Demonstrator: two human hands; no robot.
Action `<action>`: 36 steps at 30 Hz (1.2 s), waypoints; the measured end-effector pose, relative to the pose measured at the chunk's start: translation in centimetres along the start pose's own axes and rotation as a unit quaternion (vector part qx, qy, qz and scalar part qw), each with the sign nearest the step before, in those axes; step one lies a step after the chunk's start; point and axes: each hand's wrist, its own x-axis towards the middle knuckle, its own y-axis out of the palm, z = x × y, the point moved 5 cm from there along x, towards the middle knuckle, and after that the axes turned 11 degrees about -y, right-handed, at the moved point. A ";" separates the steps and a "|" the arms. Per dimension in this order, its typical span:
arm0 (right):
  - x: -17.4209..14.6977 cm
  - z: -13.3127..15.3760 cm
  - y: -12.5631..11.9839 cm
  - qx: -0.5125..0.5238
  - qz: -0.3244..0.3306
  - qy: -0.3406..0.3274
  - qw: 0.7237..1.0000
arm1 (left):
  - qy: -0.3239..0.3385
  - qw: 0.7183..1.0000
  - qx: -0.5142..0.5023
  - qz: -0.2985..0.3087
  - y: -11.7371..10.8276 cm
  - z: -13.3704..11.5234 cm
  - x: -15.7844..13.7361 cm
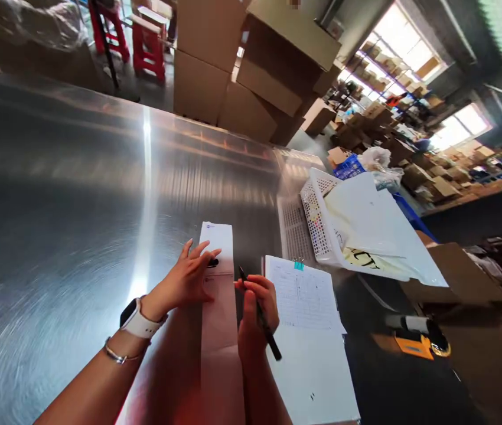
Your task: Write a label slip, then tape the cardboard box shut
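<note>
Looking down at the steel table [65, 195], I take the narrow white slip [218, 260] as my landmark: it lies flat on the metal, long side running away from me. My left hand [189, 280] rests on its left edge, fingers spread and flat, with the pen cap [212, 262] under the fingertips, on the slip itself. My right hand [255, 313] sits just right of the slip, fingers curled tight around a black pen [262, 321], whose tip points up toward the slip's right edge; I cannot tell whether it touches the paper. Further right of the slip lies a stack of printed sheets [302, 295] held by a teal binder clip [299, 265] at the top. Beyond those, right of the slip again, a white mesh basket [317, 218] holds loose papers. Far behind the slip, past the table's edge, cardboard boxes [215, 59] stand stacked
</note>
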 end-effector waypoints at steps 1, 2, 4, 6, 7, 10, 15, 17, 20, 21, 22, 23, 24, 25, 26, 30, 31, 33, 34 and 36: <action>-0.2 -1.1 0.5 -0.011 0.019 0.000 1.000 | 0.002 1.000 -0.002 0.002 0.1 0.1 0.0; -0.4 -2.1 1.0 -0.008 0.027 0.004 1.000 | 0.001 1.000 -0.002 0.004 0.2 0.1 0.0; -0.8 -3.6 1.9 0.028 0.041 0.030 0.998 | 0.001 1.000 -0.001 0.004 0.3 0.2 0.0; -1.2 -4.7 2.9 0.065 0.064 0.067 0.994 | 0.005 1.000 -0.001 0.004 0.3 0.1 0.1; -1.4 -5.1 3.2 0.073 0.071 0.083 0.991 | 0.007 1.000 -0.003 0.005 0.3 0.1 0.0; -1.8 -5.9 3.5 0.055 0.072 0.113 0.989 | 0.011 1.000 -0.016 0.008 0.0 -0.1 -0.1; -2.2 -6.6 3.4 0.004 0.086 0.109 0.990 | 0.012 0.999 -0.032 0.016 -0.4 -0.5 -0.3; -2.4 -6.9 3.6 -0.003 0.111 0.107 0.988 | 0.009 0.999 -0.036 0.015 -0.5 -0.6 -0.3; -2.4 -6.7 3.5 -0.021 0.113 0.080 0.990 | 0.010 0.999 -0.036 0.012 -0.4 -0.6 -0.3; -2.3 -6.6 3.4 -0.030 0.103 0.070 0.992 | 0.013 0.999 -0.035 0.011 -0.3 -0.6 -0.3; -2.2 -6.5 3.4 -0.035 0.094 0.064 0.993 | 0.015 0.999 -0.036 0.009 -0.2 -0.6 -0.3; -2.2 -6.4 3.3 -0.036 0.092 0.064 0.993 | 0.017 0.999 -0.036 0.006 -0.2 -0.5 -0.3; -2.1 -6.4 3.4 -0.033 0.096 0.069 0.992 | 0.019 0.999 -0.038 0.004 -0.1 -0.5 -0.3; -2.1 -6.5 3.5 -0.029 0.106 0.075 0.991 | 0.021 0.999 -0.038 0.002 0.0 -0.4 -0.3; -2.1 -6.5 3.5 -0.026 0.116 0.078 0.990 | 0.023 0.999 -0.039 -0.002 0.0 -0.4 -0.3; -2.1 -6.7 3.3 -0.051 0.108 0.073 0.990 | 0.027 0.999 -0.040 -0.002 -0.1 -0.4 -0.3; -2.1 -6.7 3.2 -0.058 0.108 0.068 0.990 | 0.024 0.999 -0.040 0.001 -0.1 -0.5 -0.3; -2.1 -6.8 3.2 -0.064 0.115 0.064 0.989 | 0.018 0.999 -0.043 0.005 -0.2 -0.6 -0.3; -2.1 -6.8 3.2 -0.063 0.120 0.064 0.989 | 0.016 0.999 -0.045 0.005 -0.2 -0.6 -0.3; -2.1 -6.8 3.2 -0.057 0.123 0.070 0.988 | 0.015 0.999 -0.047 0.005 -0.3 -0.7 -0.3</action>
